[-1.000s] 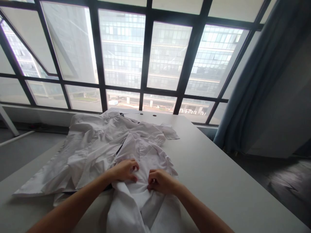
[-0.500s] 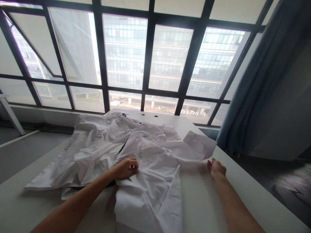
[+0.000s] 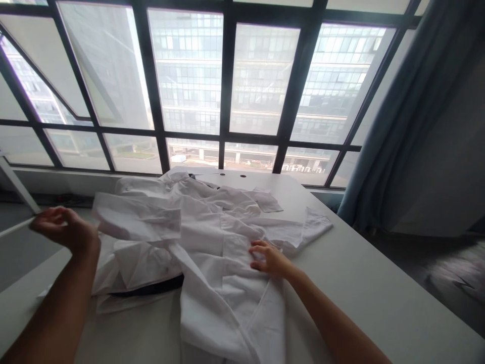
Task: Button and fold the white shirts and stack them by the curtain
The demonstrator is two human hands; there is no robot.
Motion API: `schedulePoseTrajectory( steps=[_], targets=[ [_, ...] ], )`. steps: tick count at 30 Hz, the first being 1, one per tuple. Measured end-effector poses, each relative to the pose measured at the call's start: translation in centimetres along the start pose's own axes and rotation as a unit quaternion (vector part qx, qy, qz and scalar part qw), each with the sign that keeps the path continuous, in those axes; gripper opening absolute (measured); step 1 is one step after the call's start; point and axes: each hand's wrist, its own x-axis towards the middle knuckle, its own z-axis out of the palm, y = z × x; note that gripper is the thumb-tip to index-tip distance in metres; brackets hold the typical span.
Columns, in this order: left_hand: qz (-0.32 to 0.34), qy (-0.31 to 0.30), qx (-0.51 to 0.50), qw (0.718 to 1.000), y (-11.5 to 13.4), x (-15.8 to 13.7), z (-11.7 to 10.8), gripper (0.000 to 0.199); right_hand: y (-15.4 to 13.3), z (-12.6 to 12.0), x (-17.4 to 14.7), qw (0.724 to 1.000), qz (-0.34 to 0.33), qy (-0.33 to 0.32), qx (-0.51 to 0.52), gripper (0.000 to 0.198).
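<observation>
A white long-sleeved garment [image 3: 204, 268], a shirt or coat, lies spread and creased in front of me, its near part running toward my body. My right hand [image 3: 267, 258] rests on its right side, fingers spread and bent against the cloth. Out past the table's left side, my left hand [image 3: 64, 227] is raised with loosely curled fingers and no cloth visible in them. Close to that wrist is a white sleeve [image 3: 136, 217], stretched leftward over the rumpled cloth. Another sleeve [image 3: 299, 230] extends right. Dark material [image 3: 151, 288] shows under the left folds.
More white cloth [image 3: 242, 199] lies behind, on the white table [image 3: 352, 283]. The table has two round holes near its far end. Beyond stand large dark-framed windows [image 3: 261, 81]. A blue-grey curtain [image 3: 394, 116] hangs right, and a white metal frame [image 3: 18, 184] stands left.
My left hand has left the garment's middle and swung far left, and a sleeve now lies out that way. My right hand has moved left from the right sleeve's end onto the garment.
</observation>
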Motion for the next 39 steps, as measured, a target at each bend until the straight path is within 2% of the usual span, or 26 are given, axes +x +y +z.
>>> schedulePoseTrajectory(
  steps=[1,2,3,4,5,6,8,11,13,14,15,18,21,25,28,30,34,39],
  targets=[
    [0.078,0.077,0.046,0.993,0.4,-0.5,0.2,0.031,0.4,-0.8,-0.1,1.000,0.016,-0.010,0.001,0.044],
    [0.160,0.127,0.097,0.974,0.7,-1.2,1.0,0.028,0.7,-1.6,-0.2,0.999,0.028,-0.022,0.002,0.046],
    [0.235,0.136,0.149,0.951,1.1,-2.1,2.3,0.023,0.8,-2.4,-0.2,0.999,0.037,-0.035,-0.002,0.045],
    [0.283,0.088,0.186,0.937,1.4,-3.2,4.0,0.020,0.5,-3.1,-0.1,0.998,0.046,-0.044,-0.015,0.039],
    [0.298,-0.038,0.200,0.933,1.6,-4.3,6.1,0.016,-0.2,-3.5,0.2,0.997,0.055,-0.045,-0.036,0.030],
    [0.308,-0.161,0.201,0.916,1.8,-5.5,8.3,0.016,-1.1,-3.6,0.6,0.995,0.064,-0.038,-0.061,0.022],
    [0.297,-0.366,0.219,0.854,1.7,-7.6,13.0,0.020,-3.8,-3.0,1.9,0.990,0.083,-0.010,-0.113,0.017],
    [0.231,-0.548,0.298,0.747,0.8,-9.8,18.4,0.016,-7.7,-0.8,4.5,0.984,0.105,-0.005,-0.142,0.031],
    [0.207,-0.608,0.335,0.689,-0.3,-10.5,20.5,0.012,-9.2,0.8,6.2,0.978,0.128,-0.027,-0.161,0.035],
    [0.203,-0.617,0.346,0.677,-0.8,-10.8,21.2,0.012,-9.5,1.4,7.0,0.975,0.138,-0.039,-0.169,0.035],
    [0.203,-0.613,0.354,0.676,-1.4,-11.1,21.7,0.014,-9.6,1.9,7.6,0.973,0.145,-0.047,-0.174,0.033],
    [0.207,-0.573,0.350,0.712,-3.2,-12.2,22.3,0.020,-8.8,2.6,8.6,0.971,0.154,-0.059,-0.170,0.026],
    [0.204,-0.545,0.329,0.744,-4.8,-13.6,22.2,0.021,-7.3,2.6,8.5,0.982,0.139,-0.047,-0.120,0.022],
    [0.202,-0.527,0.284,0.775,-5.9,-15.1,21.7,0.021,-4.9,2.5,7.2,0.991,0.112,-0.033,0.070,0.024],
    [0.203,-0.524,0.265,0.783,-6.1,-15.6,21.6,0.023,-3.7,2.6,6.0,0.968,0.107,-0.042,0.223,0.027],
    [0.197,-0.522,0.261,0.787,-6.1,-15.8,21.7,0.021,-3.3,2.8,5.5,0.958,0.099,-0.034,0.269,0.028],
    [0.198,-0.523,0.225,0.798,-6.0,-15.7,21.6,0.016,-3.5,3.2,5.2,0.965,0.087,0.006,0.248,0.027],
    [0.198,-0.496,0.162,0.830,-5.0,-15.3,20.9,0.015,-4.8,2.6,5.7,0.993,0.095,0.035,0.056,0.020]
  ],
)
